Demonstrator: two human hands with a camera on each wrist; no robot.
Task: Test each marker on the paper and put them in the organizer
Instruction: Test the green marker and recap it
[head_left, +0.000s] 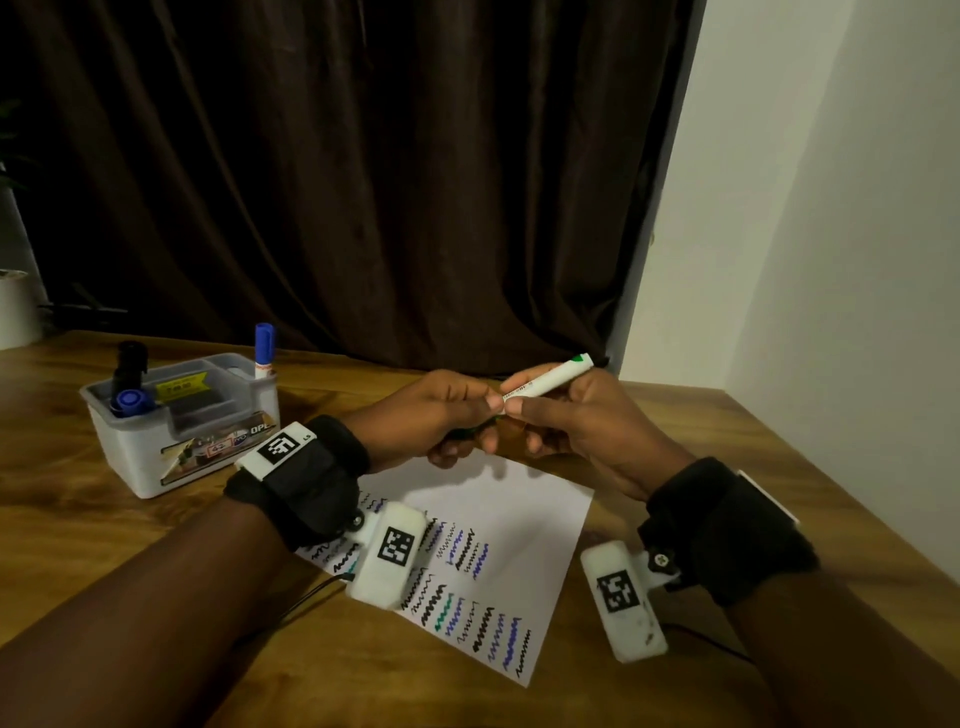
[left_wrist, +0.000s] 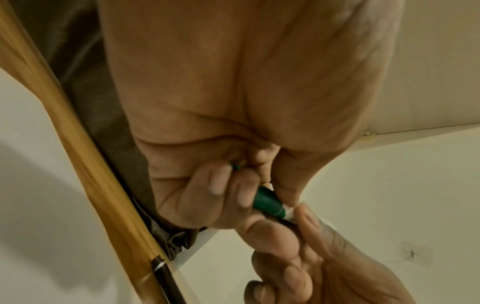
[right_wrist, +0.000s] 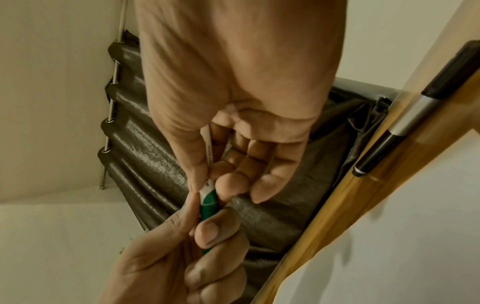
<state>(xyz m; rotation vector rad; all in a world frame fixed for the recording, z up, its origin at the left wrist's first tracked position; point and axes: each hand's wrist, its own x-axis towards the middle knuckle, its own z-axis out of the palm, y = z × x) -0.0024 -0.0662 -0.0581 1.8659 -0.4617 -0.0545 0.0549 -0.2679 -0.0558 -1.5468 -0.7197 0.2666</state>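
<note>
A white marker (head_left: 545, 382) with a green tail end is held level above the paper (head_left: 524, 525), which carries several rows of black, blue and green squiggles. My left hand (head_left: 441, 410) curls round its green cap (left_wrist: 267, 202), seen also in the right wrist view as the green cap (right_wrist: 207, 205). My right hand (head_left: 571, 421) pinches the white barrel by thumb and forefinger, its other fingers (right_wrist: 259, 185) looser. The cap sits against the barrel's end. The grey organizer (head_left: 182, 452) stands at the left, holding a blue-capped marker (head_left: 264, 348), a black marker (head_left: 130, 369) and another blue-capped marker (head_left: 132, 402).
A black and silver marker (right_wrist: 405, 119) lies on the wooden table (head_left: 675, 415) under my hands; it shows as the black marker (left_wrist: 166, 283) in the left wrist view. A dark curtain (head_left: 363, 182) hangs behind the table, with a white wall (head_left: 831, 234) on the right.
</note>
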